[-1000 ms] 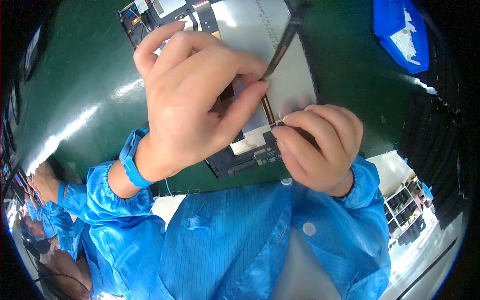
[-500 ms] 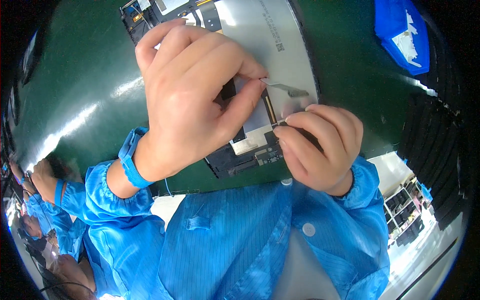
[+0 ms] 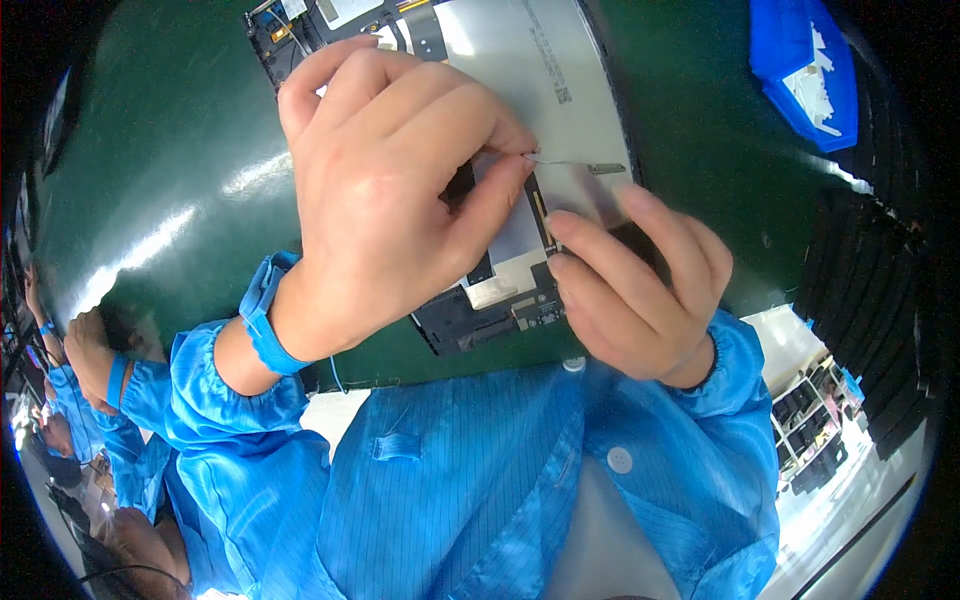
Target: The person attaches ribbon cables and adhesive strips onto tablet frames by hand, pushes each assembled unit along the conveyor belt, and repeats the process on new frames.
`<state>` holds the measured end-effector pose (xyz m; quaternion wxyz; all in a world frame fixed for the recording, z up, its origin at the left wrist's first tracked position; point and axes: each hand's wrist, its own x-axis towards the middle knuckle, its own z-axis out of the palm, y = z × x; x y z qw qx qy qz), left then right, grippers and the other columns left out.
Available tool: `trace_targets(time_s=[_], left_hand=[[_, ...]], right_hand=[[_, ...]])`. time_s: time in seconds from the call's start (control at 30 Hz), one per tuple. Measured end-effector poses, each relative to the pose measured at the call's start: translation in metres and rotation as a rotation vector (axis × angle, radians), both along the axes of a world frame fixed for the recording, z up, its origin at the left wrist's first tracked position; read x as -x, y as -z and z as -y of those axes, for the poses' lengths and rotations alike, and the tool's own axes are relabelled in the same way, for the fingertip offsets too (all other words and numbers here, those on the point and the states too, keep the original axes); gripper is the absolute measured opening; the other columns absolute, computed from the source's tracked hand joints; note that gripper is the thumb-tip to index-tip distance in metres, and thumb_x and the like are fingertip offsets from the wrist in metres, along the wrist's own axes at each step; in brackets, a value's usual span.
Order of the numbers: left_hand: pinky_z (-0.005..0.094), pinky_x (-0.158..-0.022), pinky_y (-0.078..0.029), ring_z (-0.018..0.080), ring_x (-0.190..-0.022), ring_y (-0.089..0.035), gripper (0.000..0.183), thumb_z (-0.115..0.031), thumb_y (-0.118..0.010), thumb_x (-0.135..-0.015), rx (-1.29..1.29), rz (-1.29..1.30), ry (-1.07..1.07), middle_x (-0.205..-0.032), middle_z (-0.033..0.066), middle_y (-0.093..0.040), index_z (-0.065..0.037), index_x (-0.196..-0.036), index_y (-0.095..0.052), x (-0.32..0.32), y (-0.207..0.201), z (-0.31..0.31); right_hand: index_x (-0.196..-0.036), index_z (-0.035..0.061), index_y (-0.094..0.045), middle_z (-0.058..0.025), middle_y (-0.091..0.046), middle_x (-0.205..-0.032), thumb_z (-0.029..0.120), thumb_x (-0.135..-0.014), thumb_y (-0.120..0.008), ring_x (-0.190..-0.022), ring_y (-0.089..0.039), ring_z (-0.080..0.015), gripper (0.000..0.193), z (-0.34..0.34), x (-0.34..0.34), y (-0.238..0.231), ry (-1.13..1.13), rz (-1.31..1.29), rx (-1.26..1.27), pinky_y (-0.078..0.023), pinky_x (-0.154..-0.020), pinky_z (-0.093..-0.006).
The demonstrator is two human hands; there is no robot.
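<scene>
An opened tablet-like device (image 3: 466, 322) lies on the green work surface, with a large grey metal-backed panel (image 3: 515, 60) in it. My left hand (image 3: 385, 190) is over its middle, thumb and index finger pinching the end of a thin pale strip (image 3: 568, 162). The strip points right over the panel and ends in a small dark flat piece. Its exact kind is unclear. At the device's lower right, my right hand (image 3: 640, 290) has thumb and fingers apart, beside a narrow dark ribbon cable (image 3: 541, 208) with gold contacts. Much of the device's left side is hidden under my left hand.
A blue bin (image 3: 770, 45) with white pieces stands at the upper right. Black ridged material (image 3: 860, 300) runs along the right. A co-worker's hand (image 3: 90, 350) rests at the left edge. A thin blue cord (image 3: 336, 375) hangs near my left wristband.
My right index finger has lifted away from the thumb, and the other fingers have spread. The strip's dark end has swung slightly up and right. My left hand keeps its pinch.
</scene>
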<state>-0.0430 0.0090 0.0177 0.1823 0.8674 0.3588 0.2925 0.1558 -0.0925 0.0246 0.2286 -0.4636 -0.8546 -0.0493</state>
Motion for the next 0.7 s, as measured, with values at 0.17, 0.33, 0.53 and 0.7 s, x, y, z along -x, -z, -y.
trace_targets(time_s=[0.17, 0.33, 0.53, 0.7], left_hand=[[0.0387, -0.098, -0.033, 0.0189, -0.086, -0.059, 0.013, -0.011, -0.077, -0.069, 0.013, -0.008, -0.016, -0.083, -0.0026, -0.067, -0.015, -0.076, -0.067, 0.001, 0.004, 0.004], [0.0402, -0.097, -0.034, 0.0200, -0.086, -0.059, 0.013, -0.011, -0.077, -0.069, 0.020, 0.012, -0.015, -0.083, -0.0017, -0.067, -0.014, -0.077, -0.066, -0.003, 0.012, 0.007], [0.0439, -0.094, -0.037, 0.0257, -0.082, -0.056, 0.020, -0.014, -0.079, -0.067, 0.015, 0.038, 0.000, -0.076, 0.0043, -0.059, -0.010, -0.077, -0.062, -0.049, 0.008, -0.006], [0.0459, -0.099, -0.034, 0.0245, -0.081, -0.055, 0.012, -0.012, -0.072, -0.072, 0.083, 0.010, -0.003, -0.077, 0.0047, -0.059, -0.011, -0.082, -0.065, -0.081, 0.004, -0.008]], right_hand=[[-0.090, 0.0128, -0.066, -0.0002, -0.072, -0.110, 0.015, -0.077, -0.066, -0.113, -0.061, -0.0290, 0.014, -0.003, 0.000, -0.005, -0.073, 0.055, 0.092, -0.040, -0.093, -0.0394], [-0.093, 0.0134, -0.067, 0.0002, -0.071, -0.111, 0.019, -0.083, -0.064, -0.114, -0.061, -0.0274, 0.011, 0.007, 0.003, -0.005, -0.047, 0.122, 0.133, -0.039, -0.095, -0.0387], [-0.104, 0.0152, -0.068, 0.0022, -0.069, -0.118, 0.023, -0.089, -0.059, -0.118, -0.059, -0.0266, 0.019, 0.011, -0.035, -0.019, 0.049, 0.293, 0.162, -0.035, -0.102, -0.0443], [-0.110, -0.0015, -0.058, -0.0163, -0.062, -0.116, 0.024, -0.085, -0.050, -0.120, -0.053, -0.0375, 0.037, -0.018, -0.057, -0.001, 0.035, 0.026, 0.263, -0.033, -0.110, -0.0538]])
